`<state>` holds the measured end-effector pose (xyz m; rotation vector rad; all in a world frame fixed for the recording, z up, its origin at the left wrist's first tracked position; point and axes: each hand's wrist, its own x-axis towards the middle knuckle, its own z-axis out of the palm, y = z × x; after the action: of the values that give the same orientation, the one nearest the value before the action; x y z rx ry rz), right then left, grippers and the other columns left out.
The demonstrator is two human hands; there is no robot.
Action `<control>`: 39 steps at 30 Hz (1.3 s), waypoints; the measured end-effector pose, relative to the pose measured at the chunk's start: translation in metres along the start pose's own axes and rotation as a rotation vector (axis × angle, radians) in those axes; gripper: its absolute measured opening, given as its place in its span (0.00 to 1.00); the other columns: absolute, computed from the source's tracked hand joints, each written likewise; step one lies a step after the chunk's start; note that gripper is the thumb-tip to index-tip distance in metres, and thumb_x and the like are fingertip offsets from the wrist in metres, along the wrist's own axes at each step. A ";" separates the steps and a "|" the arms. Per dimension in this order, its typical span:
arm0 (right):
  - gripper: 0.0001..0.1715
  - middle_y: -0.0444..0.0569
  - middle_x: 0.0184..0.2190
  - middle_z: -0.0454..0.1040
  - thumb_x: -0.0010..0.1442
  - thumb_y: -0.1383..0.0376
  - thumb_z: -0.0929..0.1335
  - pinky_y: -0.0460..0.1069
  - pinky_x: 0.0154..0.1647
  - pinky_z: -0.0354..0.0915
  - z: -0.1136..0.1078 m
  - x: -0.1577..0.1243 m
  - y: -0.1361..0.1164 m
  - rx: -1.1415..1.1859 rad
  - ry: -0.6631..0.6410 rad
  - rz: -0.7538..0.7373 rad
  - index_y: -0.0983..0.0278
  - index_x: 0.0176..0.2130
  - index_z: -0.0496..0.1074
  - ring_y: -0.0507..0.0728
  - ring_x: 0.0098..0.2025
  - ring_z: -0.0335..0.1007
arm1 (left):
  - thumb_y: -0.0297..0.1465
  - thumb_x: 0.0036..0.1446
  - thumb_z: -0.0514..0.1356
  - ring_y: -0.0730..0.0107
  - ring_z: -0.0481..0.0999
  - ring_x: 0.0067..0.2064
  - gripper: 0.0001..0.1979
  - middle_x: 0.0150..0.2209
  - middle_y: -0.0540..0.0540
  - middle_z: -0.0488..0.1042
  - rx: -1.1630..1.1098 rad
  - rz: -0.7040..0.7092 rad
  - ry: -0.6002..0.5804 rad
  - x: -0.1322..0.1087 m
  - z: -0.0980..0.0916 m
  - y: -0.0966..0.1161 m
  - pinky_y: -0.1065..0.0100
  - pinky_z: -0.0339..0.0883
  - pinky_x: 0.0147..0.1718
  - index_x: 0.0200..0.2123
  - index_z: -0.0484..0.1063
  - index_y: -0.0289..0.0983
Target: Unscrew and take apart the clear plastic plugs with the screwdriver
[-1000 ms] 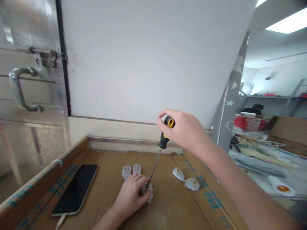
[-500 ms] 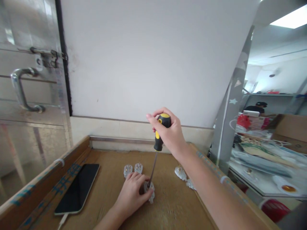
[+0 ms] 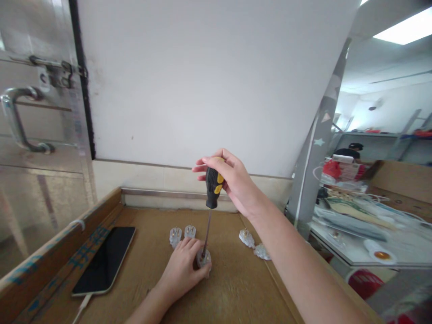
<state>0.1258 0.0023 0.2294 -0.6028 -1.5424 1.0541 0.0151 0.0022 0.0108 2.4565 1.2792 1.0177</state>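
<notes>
On cardboard (image 3: pixel 236 279), kept plug (image 3: pixel 207 258) pinched in left hand (image 3: pixel 184 263) and twisted screwdriver (image 3: pixel 212 198) round, gripped in right hand (image 3: pixel 235 180) above, apparently still mid-turn.

The left hand (image 3: pixel 184 261) rests low, fingers (image 3: pixel 190 243) bent, the right hand (image 3: pixel 234 180) higher, its forearm (image 3: pixel 290 245) slanting
</notes>
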 end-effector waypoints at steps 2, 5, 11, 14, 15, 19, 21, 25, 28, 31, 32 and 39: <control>0.13 0.42 0.24 0.71 0.47 0.63 0.69 0.45 0.23 0.63 -0.001 0.006 0.002 0.007 0.039 -0.004 0.62 0.24 0.58 0.52 0.24 0.70 | 0.31 0.50 0.60 0.57 0.68 0.43 0.12 0.38 0.45 0.72 -0.008 -0.014 -0.015 -0.001 0.000 0.001 0.59 0.63 0.42 0.40 0.69 0.39; 0.16 0.37 0.15 0.65 0.49 0.58 0.69 0.43 0.16 0.57 -0.002 0.013 0.006 -0.050 0.087 -0.020 0.62 0.24 0.58 0.48 0.15 0.61 | 0.31 0.49 0.61 0.57 0.69 0.43 0.11 0.38 0.45 0.73 -0.016 -0.040 -0.020 -0.001 0.000 0.000 0.58 0.63 0.42 0.39 0.69 0.38; 0.22 0.41 0.19 0.63 0.60 0.51 0.59 0.42 0.20 0.58 0.009 0.015 0.003 -0.017 -0.086 0.063 0.64 0.37 0.71 0.47 0.18 0.60 | 0.30 0.51 0.59 0.59 0.69 0.40 0.07 0.35 0.46 0.73 -0.039 -0.085 -0.016 0.001 0.002 -0.002 0.60 0.63 0.41 0.36 0.70 0.38; 0.20 0.42 0.21 0.65 0.62 0.57 0.58 0.42 0.23 0.59 0.018 0.016 0.002 -0.025 -0.076 0.099 0.66 0.37 0.72 0.46 0.20 0.62 | 0.30 0.49 0.60 0.59 0.69 0.40 0.06 0.34 0.46 0.72 -0.028 -0.104 -0.016 0.001 0.002 -0.001 0.61 0.63 0.40 0.33 0.70 0.38; 0.19 0.42 0.21 0.65 0.62 0.58 0.59 0.42 0.23 0.59 0.020 0.017 0.003 -0.047 -0.075 0.094 0.66 0.35 0.72 0.46 0.20 0.63 | 0.30 0.49 0.59 0.59 0.69 0.39 0.05 0.34 0.46 0.72 -0.021 -0.110 -0.016 0.001 0.002 -0.001 0.61 0.63 0.39 0.33 0.70 0.38; 0.17 0.42 0.19 0.66 0.55 0.56 0.65 0.43 0.22 0.62 0.019 0.022 0.012 -0.125 0.031 -0.051 0.65 0.23 0.67 0.48 0.21 0.65 | 0.30 0.50 0.59 0.59 0.69 0.39 0.05 0.34 0.46 0.71 -0.023 -0.100 -0.012 0.001 0.004 -0.002 0.61 0.64 0.39 0.33 0.71 0.38; 0.16 0.43 0.22 0.69 0.53 0.59 0.67 0.45 0.24 0.66 0.015 0.023 0.015 -0.068 0.077 -0.096 0.64 0.21 0.62 0.49 0.24 0.68 | 0.30 0.50 0.59 0.59 0.69 0.39 0.06 0.34 0.46 0.72 -0.026 -0.087 -0.011 0.001 0.005 -0.003 0.61 0.64 0.39 0.34 0.71 0.39; 0.20 0.40 0.18 0.67 0.50 0.54 0.70 0.41 0.14 0.57 0.011 0.019 0.017 0.027 0.124 -0.095 0.63 0.21 0.59 0.46 0.15 0.60 | 0.30 0.50 0.59 0.59 0.69 0.39 0.06 0.35 0.46 0.71 -0.010 -0.087 -0.009 0.001 0.007 -0.005 0.60 0.64 0.39 0.34 0.70 0.38; 0.19 0.37 0.15 0.60 0.54 0.49 0.66 0.41 0.13 0.54 0.011 0.014 0.017 0.005 0.158 -0.136 0.63 0.28 0.68 0.45 0.14 0.55 | 0.30 0.51 0.59 0.59 0.69 0.39 0.06 0.35 0.46 0.71 -0.003 -0.082 -0.011 0.000 0.007 -0.004 0.61 0.64 0.39 0.35 0.70 0.38; 0.23 0.41 0.21 0.63 0.60 0.49 0.60 0.42 0.20 0.59 0.007 0.011 0.019 -0.010 0.078 -0.181 0.63 0.42 0.70 0.47 0.20 0.60 | 0.30 0.51 0.59 0.59 0.69 0.39 0.05 0.34 0.46 0.72 0.001 -0.082 -0.015 0.000 0.007 -0.004 0.61 0.64 0.39 0.34 0.70 0.38; 0.24 0.42 0.23 0.64 0.60 0.49 0.59 0.42 0.21 0.60 0.005 0.010 0.019 -0.036 0.080 -0.203 0.63 0.44 0.70 0.47 0.22 0.61 | 0.31 0.51 0.59 0.59 0.69 0.39 0.06 0.34 0.46 0.72 -0.001 -0.084 -0.016 0.000 0.007 -0.005 0.61 0.64 0.39 0.34 0.70 0.38; 0.16 0.41 0.23 0.66 0.55 0.52 0.67 0.43 0.21 0.61 0.006 0.003 0.023 -0.125 0.216 -0.294 0.63 0.32 0.68 0.49 0.22 0.65 | 0.31 0.51 0.59 0.59 0.69 0.39 0.06 0.34 0.46 0.73 -0.012 -0.085 -0.027 0.000 0.008 -0.008 0.61 0.64 0.39 0.34 0.70 0.38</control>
<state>0.1158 0.0138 0.2106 -0.5370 -1.4598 0.6521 0.0157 0.0083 0.0010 2.3769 1.3521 0.9656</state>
